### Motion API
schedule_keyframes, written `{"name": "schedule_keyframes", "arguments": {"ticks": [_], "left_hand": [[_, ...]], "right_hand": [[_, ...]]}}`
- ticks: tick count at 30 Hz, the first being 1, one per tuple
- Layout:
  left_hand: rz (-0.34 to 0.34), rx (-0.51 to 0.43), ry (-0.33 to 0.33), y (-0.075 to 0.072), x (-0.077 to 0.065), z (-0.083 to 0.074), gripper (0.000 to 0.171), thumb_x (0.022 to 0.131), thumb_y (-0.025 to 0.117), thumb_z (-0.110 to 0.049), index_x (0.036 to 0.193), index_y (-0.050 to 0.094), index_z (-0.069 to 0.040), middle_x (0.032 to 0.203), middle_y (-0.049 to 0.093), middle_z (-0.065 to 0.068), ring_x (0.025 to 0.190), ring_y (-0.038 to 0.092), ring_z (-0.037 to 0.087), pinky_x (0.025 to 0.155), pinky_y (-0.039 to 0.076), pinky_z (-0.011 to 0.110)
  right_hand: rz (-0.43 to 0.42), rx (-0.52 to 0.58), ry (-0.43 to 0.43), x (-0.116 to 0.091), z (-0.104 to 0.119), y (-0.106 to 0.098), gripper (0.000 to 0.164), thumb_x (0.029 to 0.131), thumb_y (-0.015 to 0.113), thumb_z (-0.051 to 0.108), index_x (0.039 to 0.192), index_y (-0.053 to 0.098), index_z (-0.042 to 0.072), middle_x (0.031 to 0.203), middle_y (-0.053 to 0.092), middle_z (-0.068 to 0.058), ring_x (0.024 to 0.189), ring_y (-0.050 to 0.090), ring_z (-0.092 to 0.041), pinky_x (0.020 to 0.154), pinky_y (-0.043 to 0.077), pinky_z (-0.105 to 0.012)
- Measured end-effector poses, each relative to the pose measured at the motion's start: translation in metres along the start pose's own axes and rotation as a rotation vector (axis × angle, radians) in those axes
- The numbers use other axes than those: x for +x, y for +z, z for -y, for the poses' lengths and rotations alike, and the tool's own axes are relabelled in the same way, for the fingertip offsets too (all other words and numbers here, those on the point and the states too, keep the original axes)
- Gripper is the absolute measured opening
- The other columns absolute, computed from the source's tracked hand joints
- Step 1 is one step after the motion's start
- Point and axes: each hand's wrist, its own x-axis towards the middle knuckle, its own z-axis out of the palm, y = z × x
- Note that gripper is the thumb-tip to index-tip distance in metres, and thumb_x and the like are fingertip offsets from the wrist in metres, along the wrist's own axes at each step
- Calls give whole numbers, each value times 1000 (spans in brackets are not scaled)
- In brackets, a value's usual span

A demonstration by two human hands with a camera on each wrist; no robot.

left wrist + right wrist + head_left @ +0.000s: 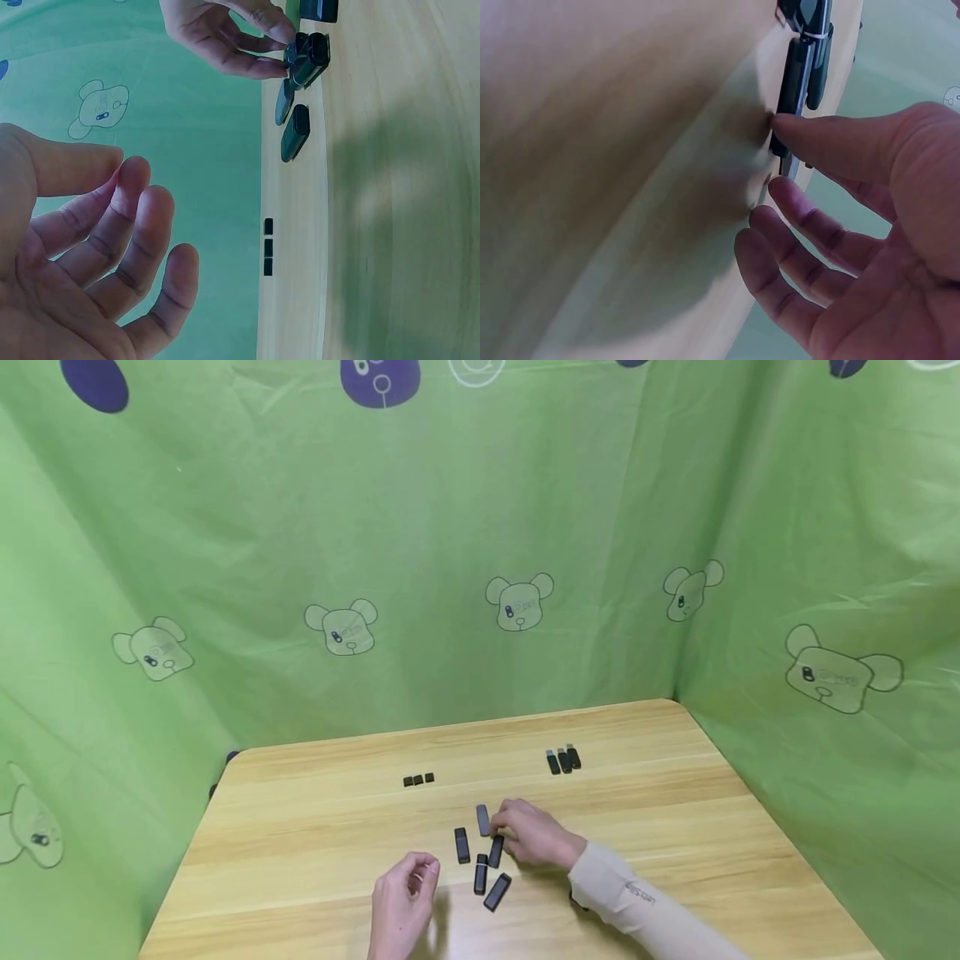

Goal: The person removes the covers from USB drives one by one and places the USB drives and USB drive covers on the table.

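Several dark USB sticks lie loosely grouped on the wooden table [315, 860], near its middle. My right hand [531, 833] reaches in from the right, thumb and forefinger at the far end of a black USB stick [496, 852]. In the right wrist view the thumb touches that stick [791, 97], with the forefinger just past its end. A grey stick [482, 820] lies beside these fingertips. To the left of the group, my left hand [405, 893] is raised over the table, thumb and forefinger tips meeting, other fingers loosely bent, nothing visible between them.
Three small black caps or blocks [418, 780] form a row at the back. Three USB sticks with bare plugs [564, 760] lie side by side at the back right. A dark object [577, 900] is partly hidden under the right sleeve. Green curtains [450, 527] surround the table.
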Motion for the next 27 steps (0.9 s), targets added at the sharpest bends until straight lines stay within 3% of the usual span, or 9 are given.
{"name": "schedule_keyframes", "arguments": {"ticks": [4,13,22,27], "left_hand": [[8,0,1,2,-1,-1,4,93,70,-11,94,74,-9,78,70,-3,66,56,-3,67,49,16],[32,-1,-8,6,0,-1,4,93,70,-10,94,74,-8,79,71,-3,66,56,-2,67,50,15],[55,-2,-18,7,1,1,5,94,69,-12,93,73,-10,79,71,-3,67,56,-3,68,49,15],[52,10,-23,8,1,2,5,94,68,-10,93,73,-10,78,70,-3,67,56,-3,68,50,15]], "right_hand": [[-2,10,-9,-3,0,1,27,84,74,1,109,75,12,103,67,-4,98,61,-20,88,57,-41],[33,18,36,-5,-3,1,19,85,78,10,104,72,12,93,57,3,83,46,-9,71,44,-23],[54,15,66,-3,-4,3,14,88,77,14,92,64,12,91,53,5,83,47,-10,72,48,-25],[56,21,77,-4,-4,6,14,91,74,16,93,62,10,93,54,4,85,49,-11,75,51,-28]]}}
